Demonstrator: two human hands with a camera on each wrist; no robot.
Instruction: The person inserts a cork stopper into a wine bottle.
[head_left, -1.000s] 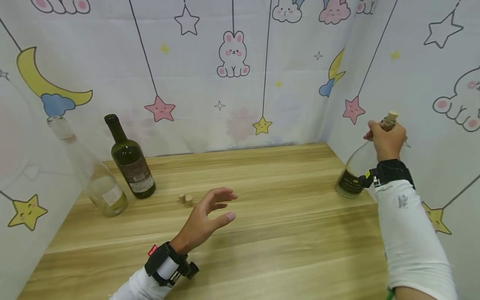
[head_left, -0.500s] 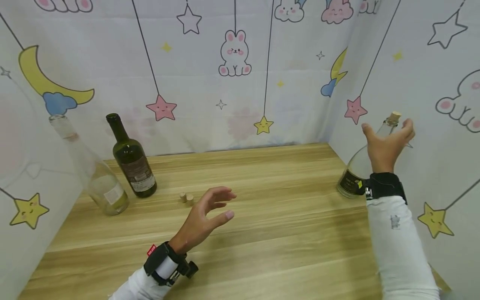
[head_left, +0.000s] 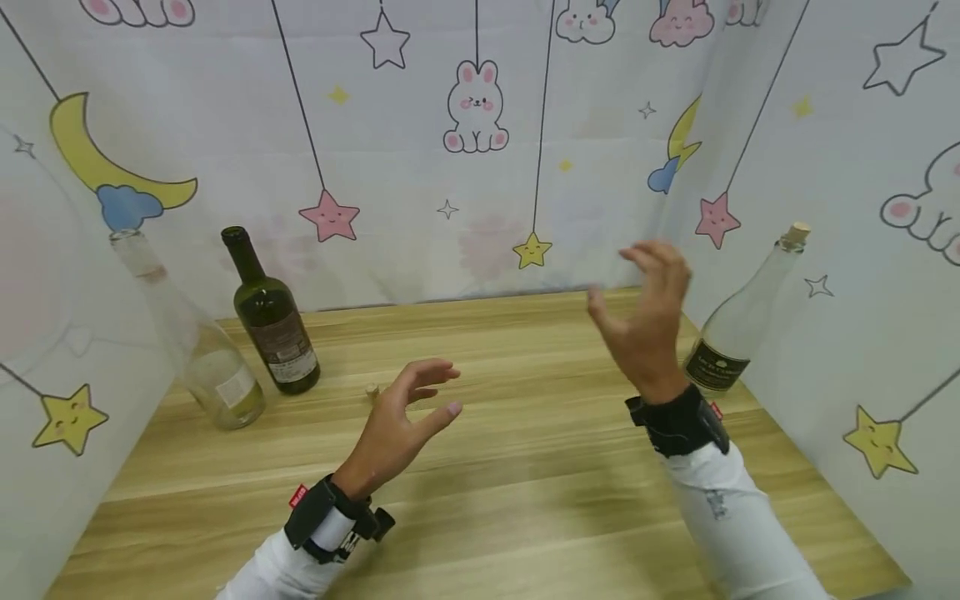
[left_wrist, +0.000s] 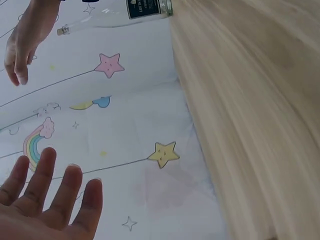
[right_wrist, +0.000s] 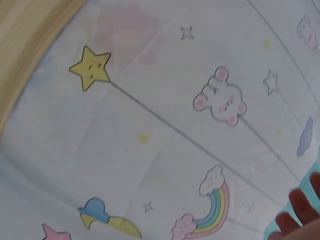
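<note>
At the right of the head view stands a clear glass bottle (head_left: 738,325) with a black label and a cork (head_left: 799,232) in its mouth. My right hand (head_left: 648,325) hovers left of that bottle, fingers loosely bent, holding nothing. Over the middle-left of the table my left hand (head_left: 397,425) is held up with relaxed fingers and nothing in it; the left wrist view shows its spread fingers (left_wrist: 65,195). Just behind it a small cork (head_left: 372,391) lies on the table, partly hidden by the hand.
At the left stand a clear bottle (head_left: 217,375) with a pale label and a dark green wine bottle (head_left: 277,333). Printed cloth walls (head_left: 420,250) enclose the wooden table (head_left: 510,500) at the back and both sides.
My right hand has let go of the corked bottle's neck and moved left, away from it. The bottle stays standing with its cork in. The left hand has barely moved.
</note>
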